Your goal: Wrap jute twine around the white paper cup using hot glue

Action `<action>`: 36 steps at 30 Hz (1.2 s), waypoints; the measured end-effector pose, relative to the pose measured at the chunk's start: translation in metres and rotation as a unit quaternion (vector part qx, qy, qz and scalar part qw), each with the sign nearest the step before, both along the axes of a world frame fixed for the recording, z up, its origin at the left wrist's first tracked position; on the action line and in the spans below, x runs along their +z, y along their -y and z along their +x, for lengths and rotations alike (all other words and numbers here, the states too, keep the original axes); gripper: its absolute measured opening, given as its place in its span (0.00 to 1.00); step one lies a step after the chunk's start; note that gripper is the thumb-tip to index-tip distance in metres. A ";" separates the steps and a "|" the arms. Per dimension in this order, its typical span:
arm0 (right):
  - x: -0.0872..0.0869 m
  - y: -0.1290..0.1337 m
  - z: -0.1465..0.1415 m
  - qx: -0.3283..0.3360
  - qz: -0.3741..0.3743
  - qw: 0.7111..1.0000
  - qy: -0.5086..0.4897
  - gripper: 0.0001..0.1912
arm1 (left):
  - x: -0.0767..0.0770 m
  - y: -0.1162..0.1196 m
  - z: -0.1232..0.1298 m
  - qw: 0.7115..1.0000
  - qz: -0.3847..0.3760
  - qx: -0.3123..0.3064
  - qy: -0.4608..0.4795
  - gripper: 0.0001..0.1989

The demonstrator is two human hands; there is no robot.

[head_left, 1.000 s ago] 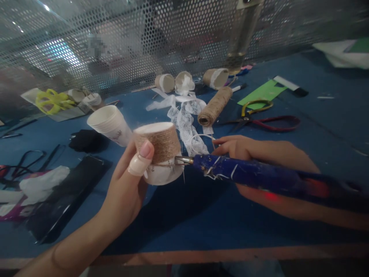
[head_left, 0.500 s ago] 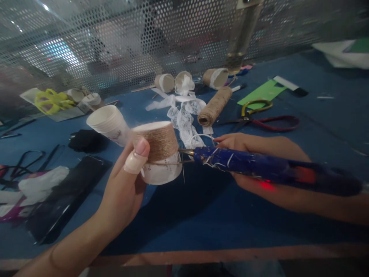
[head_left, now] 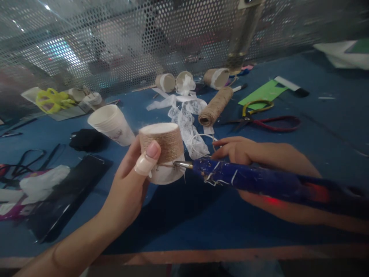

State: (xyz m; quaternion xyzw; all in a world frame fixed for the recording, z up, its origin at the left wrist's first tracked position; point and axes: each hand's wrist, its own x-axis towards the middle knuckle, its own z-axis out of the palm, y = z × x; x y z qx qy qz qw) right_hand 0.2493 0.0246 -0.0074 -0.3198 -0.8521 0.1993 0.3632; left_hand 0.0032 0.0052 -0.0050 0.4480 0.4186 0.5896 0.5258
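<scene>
My left hand [head_left: 129,181] is closed around a paper cup [head_left: 168,175] with twine wound over part of its side; a bandage wraps the thumb pressed on it. My right hand [head_left: 259,157] grips a blue glue gun [head_left: 248,177], whose metal nozzle points left and appears to touch the cup just below the wound twine. A red light glows on the gun's lower side. A strand of twine [head_left: 213,143] runs by the right fingertips, apparently pinched there. The twine roll [head_left: 216,105] lies behind. My left fingers behind the cup are hidden.
Stacked paper cups [head_left: 112,125] lean left of the held cup. White lace [head_left: 187,123] lies beyond it. Red-and-yellow scissors [head_left: 259,117] and green paper [head_left: 262,94] are on the right. Twine-wrapped cups [head_left: 216,78] lie at the back, before a perforated metal screen [head_left: 184,34].
The cup and my left hand have moved slightly right. The glue gun's nozzle has come lower and farther left against the cup, its rear tilting down.
</scene>
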 end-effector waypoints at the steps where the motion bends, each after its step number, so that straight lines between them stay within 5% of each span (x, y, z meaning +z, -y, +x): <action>1: 0.000 0.000 0.000 -0.003 0.000 1.000 -0.002 0.12 | 0.000 0.000 -0.001 1.000 0.003 -0.001 -0.003 0.17; 11: -0.004 -0.002 0.004 -0.094 0.032 0.993 0.061 0.08 | 0.007 -0.002 0.002 1.000 -0.014 0.021 0.015 0.16; 24: 0.012 -0.005 0.001 -0.074 -0.086 0.993 -0.025 0.02 | 0.007 -0.002 0.002 0.999 0.019 0.008 0.032 0.16; 30: 0.009 -0.006 -0.005 -0.085 -0.137 0.983 -0.082 0.10 | 0.007 -0.001 0.000 1.000 0.019 -0.018 -0.006 0.16; 36: 0.010 -0.004 -0.008 -0.085 -0.126 0.983 -0.106 0.06 | 0.009 -0.003 -0.001 0.999 0.013 -0.023 -0.046 0.16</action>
